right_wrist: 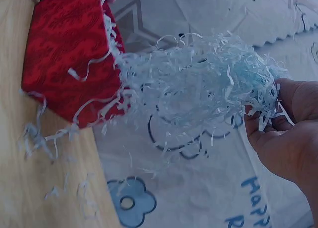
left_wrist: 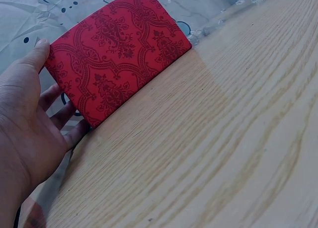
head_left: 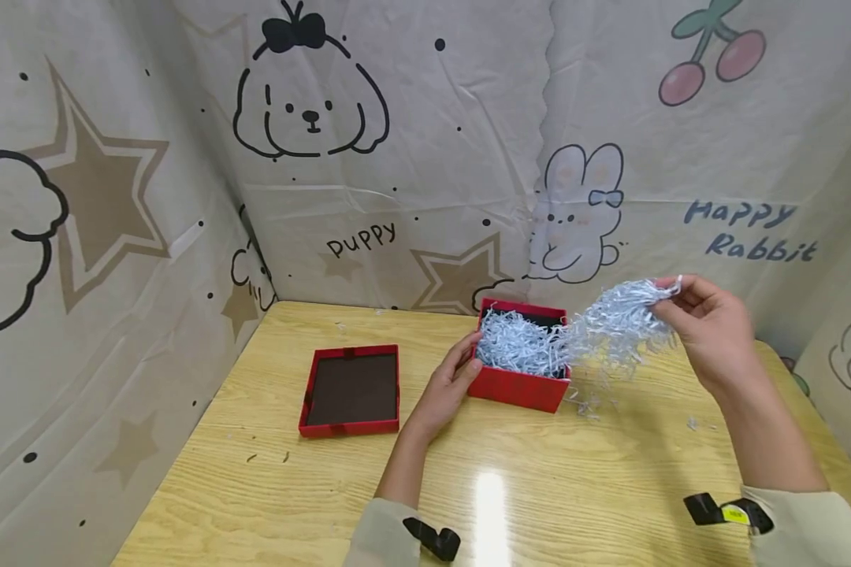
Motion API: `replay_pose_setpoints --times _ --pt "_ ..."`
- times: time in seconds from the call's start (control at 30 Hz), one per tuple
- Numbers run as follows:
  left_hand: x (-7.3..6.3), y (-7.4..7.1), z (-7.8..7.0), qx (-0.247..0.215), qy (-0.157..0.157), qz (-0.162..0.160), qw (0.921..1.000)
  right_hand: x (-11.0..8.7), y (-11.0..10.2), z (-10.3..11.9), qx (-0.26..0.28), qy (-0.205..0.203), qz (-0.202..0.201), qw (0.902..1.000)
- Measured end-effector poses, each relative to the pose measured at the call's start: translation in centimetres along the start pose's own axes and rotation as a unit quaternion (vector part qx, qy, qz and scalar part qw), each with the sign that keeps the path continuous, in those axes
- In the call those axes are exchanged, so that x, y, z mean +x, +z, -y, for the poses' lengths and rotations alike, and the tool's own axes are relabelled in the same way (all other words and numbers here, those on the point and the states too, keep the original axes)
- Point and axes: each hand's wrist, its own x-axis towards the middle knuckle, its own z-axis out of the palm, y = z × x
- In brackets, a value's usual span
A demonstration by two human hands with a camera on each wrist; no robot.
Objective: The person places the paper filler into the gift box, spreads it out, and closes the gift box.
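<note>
A red patterned box [head_left: 516, 389] stands on the table, filled with pale blue shredded paper [head_left: 514, 344]. My left hand [head_left: 445, 387] rests against its left side. In the left wrist view the thumb [left_wrist: 42, 54] is at the upper corner of the box [left_wrist: 119, 54], and the fingers lie along the side, their tips partly hidden. My right hand [head_left: 712, 327] pinches a bunch of shredded paper [head_left: 627, 315] above and right of the box. In the right wrist view, strands of the bunch [right_wrist: 208, 79] trail back to the box rim.
A red lid [head_left: 351, 431] with a dark inside lies to the left of the box on the wooden table [head_left: 255, 504]. Loose paper shreds [head_left: 587, 405] are scattered right of the box. A printed cloth [head_left: 397, 189] hangs behind the table and along its sides.
</note>
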Motion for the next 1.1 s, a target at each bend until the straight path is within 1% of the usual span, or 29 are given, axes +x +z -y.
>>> replay_pose_setpoints --times 0.1,0.33,0.5,0.63,0.73,0.77,0.83,0.93,1.03,1.1 --pt "0.0 0.0 0.0 -0.002 0.000 0.001 1.0000 0.8 1.7 0.9 0.000 -0.012 0.011 0.9999" --pt "0.1 -0.1 -0.1 -0.004 0.002 0.001 1.0000 2.6 6.2 2.7 0.000 -0.040 -0.002 0.9992" --pt "0.0 0.0 0.0 -0.005 0.000 -0.001 1.0000 3.6 8.8 3.7 0.027 -0.061 0.017 0.9976" --pt "0.0 0.1 0.0 -0.011 0.001 0.002 0.9999 4.0 9.9 3.4 0.041 -0.071 0.029 0.9962" --pt "0.1 0.1 0.0 -0.011 0.000 0.004 0.9999 4.0 10.5 2.2 0.036 -0.062 0.040 0.9966" --pt "0.1 0.1 0.0 -0.011 0.000 0.004 0.9999 3.9 10.6 1.7 0.028 -0.054 0.043 0.9972" --pt "0.1 0.0 0.0 -0.010 -0.001 0.003 0.9999 3.8 11.0 0.4 -0.005 -0.037 0.049 0.9981" --pt "0.0 0.0 0.0 -0.011 0.000 0.002 0.9999 3.6 11.3 -1.8 -0.080 -0.011 0.054 0.9953" --pt "-0.1 -0.1 0.0 -0.010 -0.001 0.002 0.9999 3.3 11.3 -4.1 -0.171 0.017 0.066 0.9829" --pt "-0.1 -0.1 0.0 -0.008 -0.005 0.002 1.0000 2.9 11.1 -5.3 -0.232 0.037 0.077 0.9690"
